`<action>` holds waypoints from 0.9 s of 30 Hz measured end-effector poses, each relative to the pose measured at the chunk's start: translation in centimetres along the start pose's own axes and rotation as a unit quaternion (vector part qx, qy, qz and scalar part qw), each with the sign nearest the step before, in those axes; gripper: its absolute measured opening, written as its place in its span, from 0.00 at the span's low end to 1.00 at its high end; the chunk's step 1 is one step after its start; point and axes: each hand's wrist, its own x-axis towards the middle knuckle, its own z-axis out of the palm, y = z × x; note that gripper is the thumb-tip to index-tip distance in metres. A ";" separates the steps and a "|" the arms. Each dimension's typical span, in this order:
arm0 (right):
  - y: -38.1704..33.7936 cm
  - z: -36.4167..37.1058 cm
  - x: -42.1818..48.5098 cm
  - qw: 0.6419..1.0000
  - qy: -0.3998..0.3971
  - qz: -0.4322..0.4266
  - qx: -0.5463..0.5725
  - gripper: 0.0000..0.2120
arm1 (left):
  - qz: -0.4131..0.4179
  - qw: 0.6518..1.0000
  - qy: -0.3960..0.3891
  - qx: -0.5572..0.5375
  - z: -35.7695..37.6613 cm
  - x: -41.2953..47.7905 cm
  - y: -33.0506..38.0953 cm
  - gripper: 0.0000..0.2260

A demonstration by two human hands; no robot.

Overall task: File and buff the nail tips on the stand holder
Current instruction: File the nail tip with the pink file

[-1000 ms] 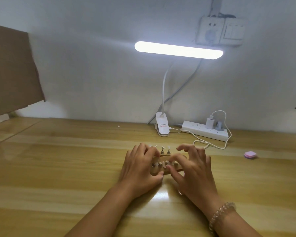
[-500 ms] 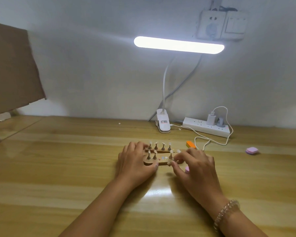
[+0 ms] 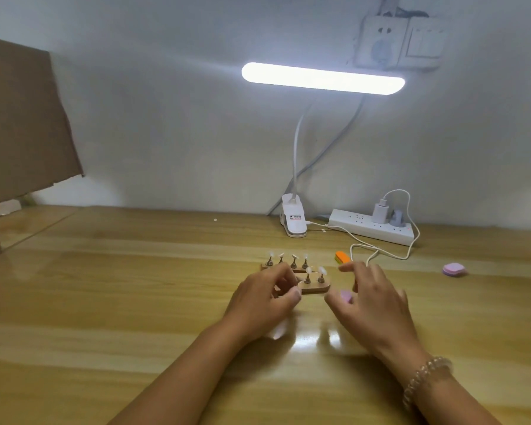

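- Left hand [image 3: 265, 299] curls its fingers over the left end of the wooden stand holder [image 3: 315, 288], thumb against the front edge. It seems to grip the holder, though blur softens the fingertips.
- Right hand [image 3: 377, 297] is released, fingers spread and loose, holding nothing, just right of the holder.
- A pink buffer block [image 3: 346, 296] shows in the gap between that hand's thumb and fingers.
- The holder sits on the bench [image 3: 135, 302] between the two hands, with white nail tips [image 3: 309, 269] upright on small pegs in a front and a back row.
- An orange nail file [image 3: 342, 257] lies behind the right hand, near a white cable.
- A second pink block [image 3: 454, 269] lies well off to the right.
- At the back, a clip lamp [image 3: 293, 220] and a power strip [image 3: 374, 228] stand by the wall.
- A bead bracelet [image 3: 423, 378] circles the right wrist.
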 end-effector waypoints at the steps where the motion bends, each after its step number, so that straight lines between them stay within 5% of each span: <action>1: 0.2 -0.1 -0.1 0.998 -0.040 0.021 -0.033 0.18 | -0.003 1.000 -0.004 -0.005 0.0 0.0 0.0 0.05; 4: 0.1 -0.2 -0.4 0.995 -0.090 0.027 -0.041 0.11 | -0.011 1.000 -0.012 -0.015 0.0 0.0 -0.1 0.05; 10: -0.2 -0.1 -0.7 0.995 -0.065 -0.035 -0.061 0.09 | -0.038 0.992 -0.012 -0.118 -0.3 0.2 0.2 0.06; 13: -0.4 -0.1 -0.8 0.997 0.007 -0.067 0.043 0.07 | -0.025 0.992 -0.032 -0.115 -0.3 0.2 -0.2 0.12; 16: -1.1 0.3 -1.1 0.983 -0.002 -0.096 0.158 0.10 | -0.037 0.988 -0.053 -0.137 -0.1 0.2 -0.5 0.08; 27: -1.1 0.8 -0.9 0.986 -0.001 -0.108 0.130 0.10 | -0.027 0.991 -0.080 -0.107 -0.1 0.3 -0.6 0.06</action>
